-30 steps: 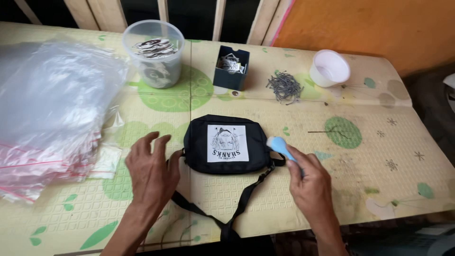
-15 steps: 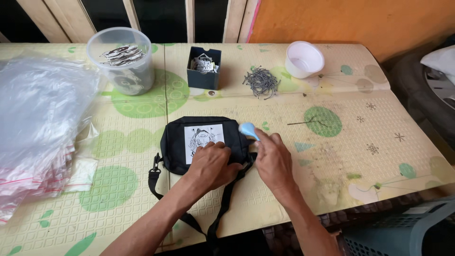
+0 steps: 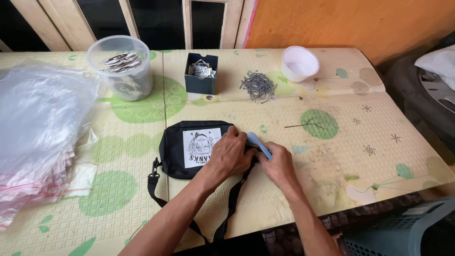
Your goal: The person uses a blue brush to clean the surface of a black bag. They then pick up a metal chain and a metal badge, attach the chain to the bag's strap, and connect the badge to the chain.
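Note:
A small black pouch bag (image 3: 182,147) with a white printed patch lies flat on the patterned table mat (image 3: 294,194). Its black strap (image 3: 156,192) trails toward the near edge. My left hand (image 3: 231,154) presses down on the bag's right end, fingers curled over it. My right hand (image 3: 277,163) sits just beside it and grips a light blue handheld tool (image 3: 258,143) whose tip meets the bag's right edge. What lies under the left hand's fingers is hidden.
A pile of clear plastic bags (image 3: 35,137) covers the left side. At the back stand a clear tub of printed tags (image 3: 122,66), a small dark box (image 3: 201,73), a heap of thin metal pins (image 3: 258,86) and a white cup (image 3: 298,63). A grey crate (image 3: 407,232) is at bottom right.
My left hand has slid from the bag's left side across to its right end. My right hand with the blue tool stays at the bag's right edge. The view has shifted.

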